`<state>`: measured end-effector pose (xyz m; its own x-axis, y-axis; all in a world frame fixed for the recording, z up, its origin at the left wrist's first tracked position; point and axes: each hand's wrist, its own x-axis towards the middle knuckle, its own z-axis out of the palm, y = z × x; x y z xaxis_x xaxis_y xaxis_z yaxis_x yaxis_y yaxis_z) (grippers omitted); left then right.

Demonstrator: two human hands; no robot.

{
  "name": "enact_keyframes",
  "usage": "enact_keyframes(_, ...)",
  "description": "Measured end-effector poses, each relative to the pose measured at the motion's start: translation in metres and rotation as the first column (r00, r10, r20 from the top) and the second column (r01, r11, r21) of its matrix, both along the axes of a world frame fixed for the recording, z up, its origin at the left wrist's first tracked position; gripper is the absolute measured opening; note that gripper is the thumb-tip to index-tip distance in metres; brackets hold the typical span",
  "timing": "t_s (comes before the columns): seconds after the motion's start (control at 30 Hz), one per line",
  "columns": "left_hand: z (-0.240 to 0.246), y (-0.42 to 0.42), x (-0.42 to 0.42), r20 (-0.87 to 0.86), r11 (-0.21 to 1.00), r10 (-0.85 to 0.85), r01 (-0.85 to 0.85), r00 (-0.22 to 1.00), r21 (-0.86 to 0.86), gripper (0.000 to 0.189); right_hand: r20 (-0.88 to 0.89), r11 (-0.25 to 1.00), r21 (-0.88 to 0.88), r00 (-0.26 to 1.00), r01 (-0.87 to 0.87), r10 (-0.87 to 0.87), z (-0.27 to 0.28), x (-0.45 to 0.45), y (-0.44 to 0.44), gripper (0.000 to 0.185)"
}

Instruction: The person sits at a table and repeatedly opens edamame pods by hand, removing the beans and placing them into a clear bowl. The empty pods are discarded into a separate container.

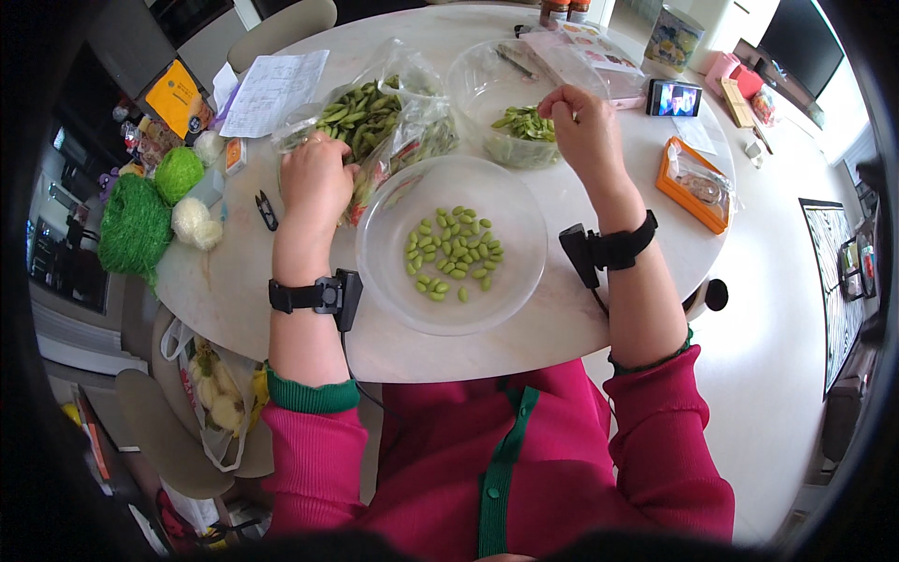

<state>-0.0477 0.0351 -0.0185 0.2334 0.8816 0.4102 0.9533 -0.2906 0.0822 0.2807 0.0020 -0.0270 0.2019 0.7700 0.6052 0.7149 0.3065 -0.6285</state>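
My left hand (317,172) reaches into the near left side of a clear plastic bag (421,91) of green edamame pods (365,112). Its fingertips are among the pods, so whether they grip one is hidden. Over the right rim of a clear plastic bowl (467,84) is my right hand (584,126), fingers curled and tips turned down out of sight. Split green pod shells (528,125) lie in that bowl, just beside the fingers. Closer to me stands a frosted, translucent bowl (453,316), with many shelled green soybeans (460,249) spread over its bottom.
Thread snips (266,210) lie left of my left wrist, near balls of green yarn (137,225) and white yarn (197,223). A written sheet (274,95) is behind them. On the right are an orange tray (694,184) and a propped phone (673,98). Wrist-strapped devices trail cables.
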Motion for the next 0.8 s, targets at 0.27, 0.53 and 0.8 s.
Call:
enact_keyframes(0.27, 0.000, 0.002, 0.006, 0.002, 0.998, 0.067, -0.067, 0.998, -0.009, 0.019, -0.050, 1.000, 0.001, 0.999, -0.018, 0.018, 0.006, -0.013, -0.004, 0.023)
enact_keyframes(0.53, -0.002, 0.006, 0.004, -0.020, 0.998, 0.060, -0.061, 0.998, -0.020, 0.013, -0.002, 0.998, 0.030, 0.999, -0.051, 0.051, 0.005, -0.019, -0.005, 0.031)
enact_keyframes(0.8, 0.009, -0.002, 0.011, 0.240, 0.972, -0.169, 0.122, 0.956, 0.198, 0.007, -0.044, 0.978, 0.052, 0.978, -0.200, 0.202, 0.012, -0.027, -0.013, 0.019)
